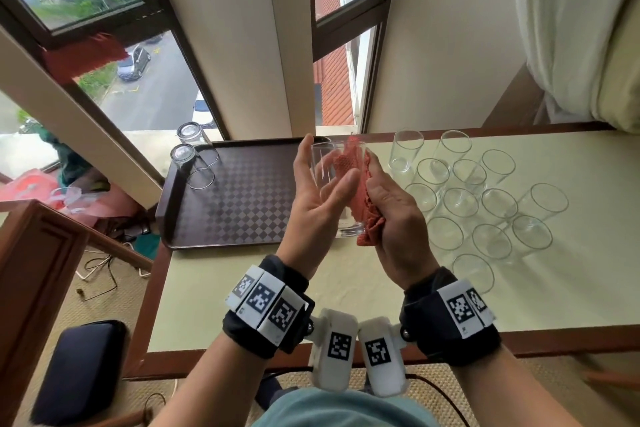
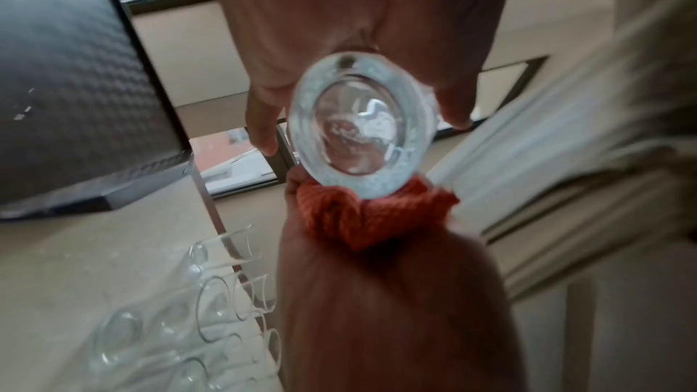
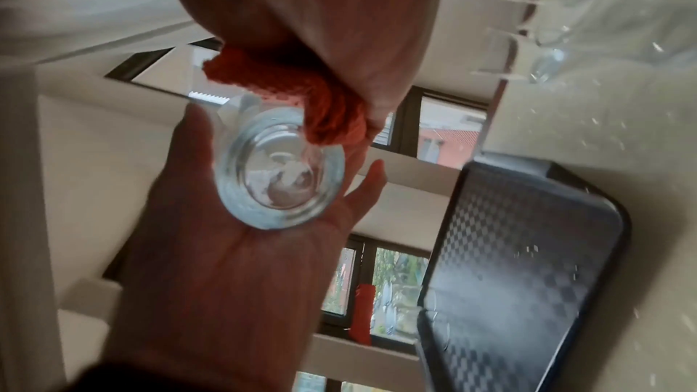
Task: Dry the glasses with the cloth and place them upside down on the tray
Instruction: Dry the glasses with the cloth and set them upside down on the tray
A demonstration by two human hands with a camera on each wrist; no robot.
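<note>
Held glass (image 1: pixel 337 191): located at frame centre in the head view, raised above the surface (image 1: pixel 346 288) between both hands. Its long axis runs near-vertical in the frame, tilted slightly; the thick base points down toward the person and the open rim points up and away toward the window. Both wrist views look onto the round base end-on.

Left hand (image 1: pixel 318 198): fingers extended and spread, palm facing right, lying along the left side of the glass. Fingers are straight rather than wrapped; thumb tip rests against the wall of the glass.

Right hand (image 1: pixel 391 218): fingers curled round a bunched orange cloth (image 1: pixel 360 198), pressing it against the right side of the glass. Part of the cloth shows through the wall near the rim; whether it lies inside the glass cannot be told.

Tray (image 1: pixel 242 236): dark, checker-patterned, left of centre on the surface. Two inverted glasses (image 1: pixel 188 163) stand at its upper left corner, bases up.

Upright glasses (image 1: pixel 485 204): a close cluster on the surface at right of frame, rims up, well apart from the tray.
</note>
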